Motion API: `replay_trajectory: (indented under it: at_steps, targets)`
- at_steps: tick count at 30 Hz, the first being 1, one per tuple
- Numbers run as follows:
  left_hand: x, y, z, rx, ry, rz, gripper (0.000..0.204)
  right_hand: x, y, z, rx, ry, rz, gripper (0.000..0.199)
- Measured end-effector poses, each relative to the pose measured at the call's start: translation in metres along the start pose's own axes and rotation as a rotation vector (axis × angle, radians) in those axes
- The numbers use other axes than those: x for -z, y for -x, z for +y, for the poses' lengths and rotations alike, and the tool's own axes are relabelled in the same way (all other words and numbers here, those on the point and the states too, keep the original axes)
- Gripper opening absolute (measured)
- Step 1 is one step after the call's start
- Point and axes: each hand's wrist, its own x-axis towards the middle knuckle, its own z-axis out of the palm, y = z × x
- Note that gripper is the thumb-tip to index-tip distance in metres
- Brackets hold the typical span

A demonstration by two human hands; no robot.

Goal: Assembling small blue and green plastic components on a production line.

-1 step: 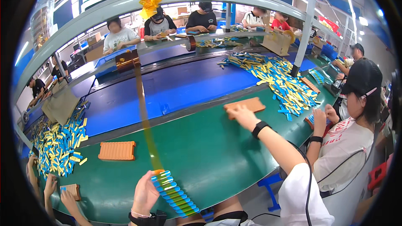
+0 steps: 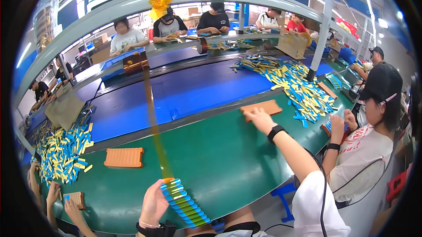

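In my left hand at the near edge of the table, thumb and fingers pinch one end of a strip of blue flat pieces. The pieces lie side by side, joined by an amber tape that runs up to a tape roll on the rail. Stretched out ahead, my right hand has its fingers on the near left edge of an orange grooved block; its fingertips are partly hidden. A second orange grooved block lies left of the tape on the green table.
Piles of blue and yellow pieces lie at the right and left. Behind the table runs a blue belt, under a metal frame with a post. A co-worker sits close at right; another's hands work at left.
My right hand and the orange block under its fingers have shifted slightly away and to the right. My left hand keeps its hold on the strip, almost still.
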Motion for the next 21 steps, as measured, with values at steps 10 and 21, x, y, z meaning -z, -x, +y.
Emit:
replay_trajectory:
  at_steps: [10,21]
  targets:
    - [0.013,-0.003,-0.021,-0.054,-0.125,0.050,0.014,0.052,0.029,-0.151,0.134,-0.976,-0.321,0.033]
    - [-0.024,0.009,-0.010,-0.313,-0.304,0.065,0.009,0.086,0.066,-0.250,0.117,-1.768,-0.512,0.027]
